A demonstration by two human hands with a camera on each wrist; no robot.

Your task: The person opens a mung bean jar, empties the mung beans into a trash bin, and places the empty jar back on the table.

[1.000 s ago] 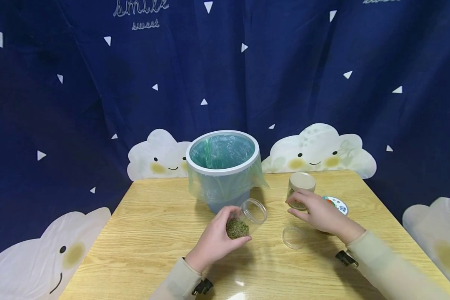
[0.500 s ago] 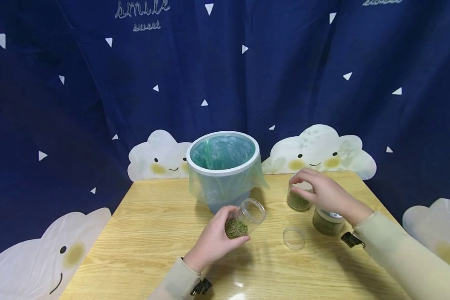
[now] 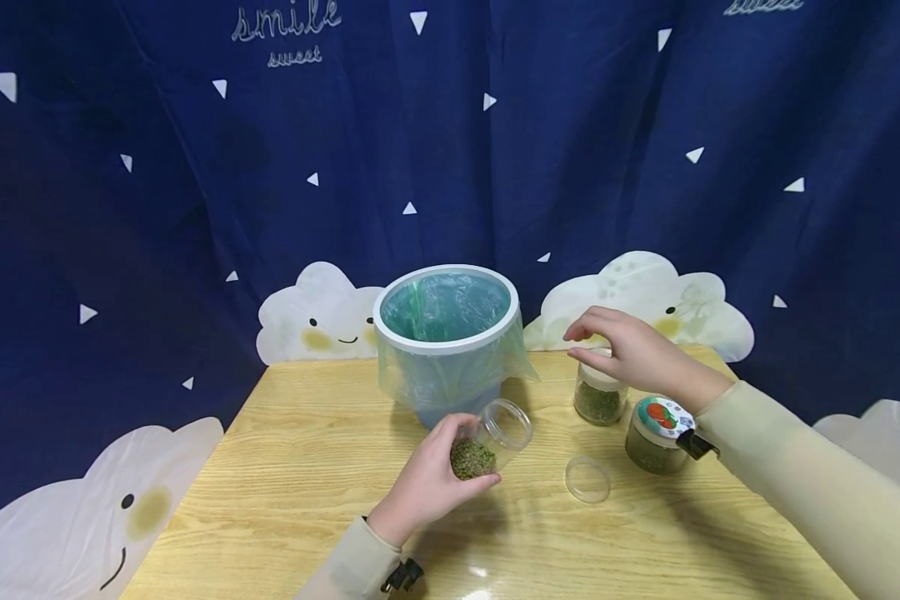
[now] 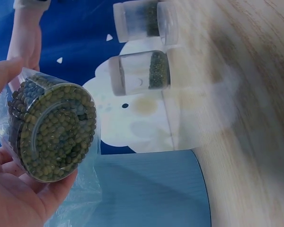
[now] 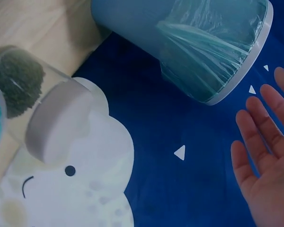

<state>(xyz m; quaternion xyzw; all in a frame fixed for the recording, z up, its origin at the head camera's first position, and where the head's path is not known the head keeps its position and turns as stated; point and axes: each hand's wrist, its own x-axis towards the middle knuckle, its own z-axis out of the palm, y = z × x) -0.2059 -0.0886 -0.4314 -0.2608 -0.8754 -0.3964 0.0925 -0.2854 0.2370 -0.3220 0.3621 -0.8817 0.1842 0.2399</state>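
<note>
My left hand [image 3: 427,487] grips a clear lidless jar [image 3: 487,442] from the side, fingers and thumb around it. The jar is tilted, its mouth up to the right, and green mung beans [image 3: 472,458] lie in its lower end. In the left wrist view the beans [image 4: 59,132] show through the jar's base. My right hand [image 3: 633,350] hovers over a capped jar [image 3: 598,404] of dark green bits at the back right. Its fingers are loosely spread and hold nothing, as the right hand [image 5: 270,156] in the right wrist view shows.
A blue bin [image 3: 446,347] with a pale rim and green plastic liner stands at the table's back. Another jar [image 3: 656,450], with a strawberry picture on its lid, sits near the right forearm. A clear round lid [image 3: 587,481] lies on the wooden table [image 3: 300,467].
My right hand has risen from beside the back jar to above its cap, bringing the strawberry-lidded jar into fuller view. The left hand and its bean jar have stayed almost still.
</note>
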